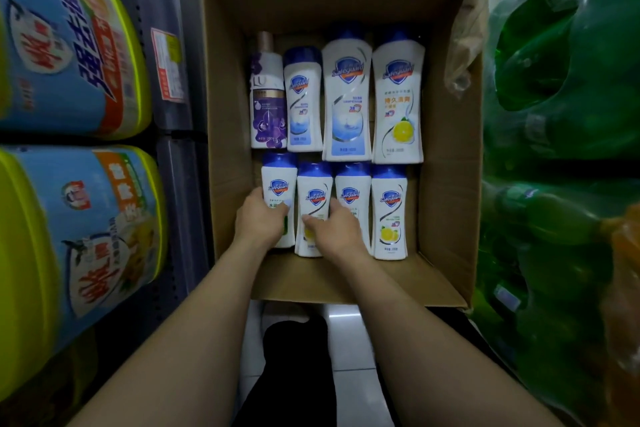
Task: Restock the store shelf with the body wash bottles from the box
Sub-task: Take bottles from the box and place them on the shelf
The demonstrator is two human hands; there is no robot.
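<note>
An open cardboard box [446, 156] lies on the floor with several white, blue-capped body wash bottles flat in two rows. The far row holds a purple-flowered bottle [267, 97] and three white ones, one with a lemon label [398, 100]. In the near row, my left hand [261, 218] is wrapped around the leftmost small bottle [279, 180]. My right hand [337, 229] covers the lower parts of the second bottle [313, 194] and the third bottle [352, 189], its fingers closing on them. The rightmost small lemon bottle [388, 211] lies untouched.
A grey store shelf [173, 156] stands to the left, with large yellow-lidded detergent tubs [69, 45] and a price tag [168, 69]. Shrink-wrapped green bottles [561, 114] are stacked on the right. Below the box are white floor tiles and my dark trousers [294, 357].
</note>
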